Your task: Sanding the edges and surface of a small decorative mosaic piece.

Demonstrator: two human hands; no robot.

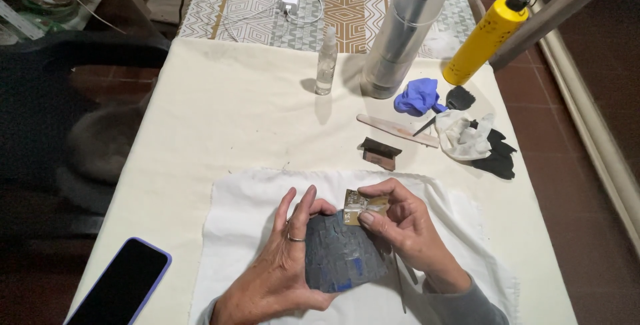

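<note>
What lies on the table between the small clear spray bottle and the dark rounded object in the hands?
Head view: only bare cream tablecloth, then the white cloth's edge, between bottle and object.

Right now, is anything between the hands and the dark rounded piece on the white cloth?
Nothing visible. The left hand rests directly on the dark rounded piece. The right hand presses a small gold scrap against its top edge, so only that scrap lies between those fingers and the piece.

A dark rounded object (343, 255) is steadied on a white cloth (233, 212) by the left hand (280, 272); a small tan scrap (363, 205) is pinched by the right hand (407, 225) at its far edge.
</note>
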